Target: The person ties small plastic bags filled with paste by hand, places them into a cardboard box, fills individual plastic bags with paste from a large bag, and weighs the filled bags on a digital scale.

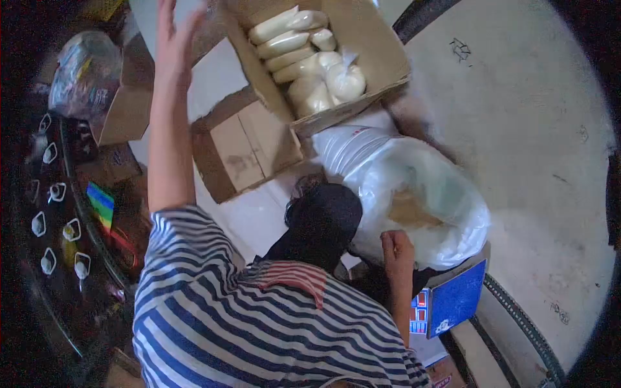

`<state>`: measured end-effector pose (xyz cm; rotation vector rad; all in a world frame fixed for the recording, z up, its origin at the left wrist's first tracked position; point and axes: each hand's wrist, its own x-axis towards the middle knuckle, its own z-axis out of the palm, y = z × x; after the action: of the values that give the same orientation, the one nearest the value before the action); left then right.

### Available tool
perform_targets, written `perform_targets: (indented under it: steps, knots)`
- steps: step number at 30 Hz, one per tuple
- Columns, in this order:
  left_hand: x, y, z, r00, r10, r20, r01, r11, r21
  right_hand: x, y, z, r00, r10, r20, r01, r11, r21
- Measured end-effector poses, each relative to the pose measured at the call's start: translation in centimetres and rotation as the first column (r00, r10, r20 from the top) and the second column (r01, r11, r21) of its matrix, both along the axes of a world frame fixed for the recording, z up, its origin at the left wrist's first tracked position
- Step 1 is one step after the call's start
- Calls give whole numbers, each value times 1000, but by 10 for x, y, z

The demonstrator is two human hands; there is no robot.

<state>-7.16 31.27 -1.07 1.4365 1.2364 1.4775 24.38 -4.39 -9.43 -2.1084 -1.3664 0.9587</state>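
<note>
Striped shirt (pixel 278 323) cloth fills the bottom of the frame. Just beyond, right of centre, the right hand (pixel 398 249) is at the near rim of the open plastic sack (pixel 469 240); those fingers look curled, but I cannot tell whether they grip the plastic. The left hand (pixel 178 29), blurred at upper left, has thumb and fingers apart. Farther up, at top centre, pale filled bags (pixel 317 97) lie in 1 cardboard box (pixel 378 39). The step in hand seems to be work with 1 sack's mouth; the next move probably calls for keeping that rim open.
</note>
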Motion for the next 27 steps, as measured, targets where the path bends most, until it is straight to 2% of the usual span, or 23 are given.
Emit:
perform_targets:
  steps: [1, 2, 3, 4, 5, 7, 8, 9, 11, 12, 14, 15, 17, 18, 20, 22, 23, 24, 27]
  knots:
    - [-39, -12, -28, 841, 244, -483, -112, 951, 287, -1, 0, -3, 1000, 8, -6, -8, 1000, 0]
    - [-71, -31, -65, 583, 369, -724, -134, 922, 362, -4, -2, -4, 1000, 17, 11, -17, 1000, 24]
    - [-92, -69, -116, 569, 189, -800, -236, 970, 62, -7, -4, -3, 999, 23, 31, -24, 999, 49]
    - [-113, -107, -166, 530, -20, -848, -336, 913, -232, -12, -3, -1, 999, 24, 28, -26, 998, 51]
    - [-147, -148, -241, 483, -221, -847, -77, 953, -293, -19, -3, 6, 1000, -3, -20, 4, 998, 59]
    - [-128, -218, -288, 326, -593, -736, -140, 740, -658, -31, -9, 23, 997, -34, -68, 38, 997, 68]
    - [-118, -252, -310, 229, -753, -617, -180, 590, -787, -35, -12, 33, 994, -63, -88, 62, 998, -14]
    - [-103, -262, -306, 182, -786, -590, -207, 556, -805, -40, -20, 39, 990, -99, -104, 88, 991, -105]
    - [-90, -276, -333, 268, -773, -575, -163, 552, -818, -40, -47, 29, 995, -86, -59, 83, 994, -65]
    - [-83, -275, -344, 260, -775, -576, -149, 557, -817, -40, -61, 24, 998, -65, -17, 64, 997, -30]
    - [-63, -272, -353, 250, -818, -518, -236, 468, -852, -44, -79, 25, 997, -71, -3, 71, 997, -13]
    - [-54, -282, -355, 242, -821, -516, -228, 469, -853, -46, -88, 28, 998, -63, 2, 63, 998, -7]
    - [-42, -301, -364, 259, -776, -576, -87, 575, -814, -53, -97, 35, 995, -92, -26, 90, 993, -72]
    - [-36, -314, -388, 261, -786, -561, -124, 549, -827, -56, -97, 37, 992, -112, -55, 104, 986, -134]
    - [-33, -322, -383, 258, -791, -554, -153, 533, -832, -58, -103, 29, 996, -76, -36, 74, 996, -49]
    - [-41, -325, -375, 92, -910, -405, 95, 413, -906, -61, -106, 31, 999, -39, -13, 40, 999, 29]
    - [-39, -322, -371, 89, -906, -413, 97, 421, -902, -62, -105, 37, 1000, -16, 6, 16, 999, 38]
    - [-34, -313, -368, 215, -914, -344, 143, 378, -915, -62, -105, 42, 1000, 6, 26, -7, 999, 50]
    - [-35, -276, -336, 350, -819, -455, 224, 544, -808, -61, -120, 40, 999, -21, 37, 14, 982, 189]
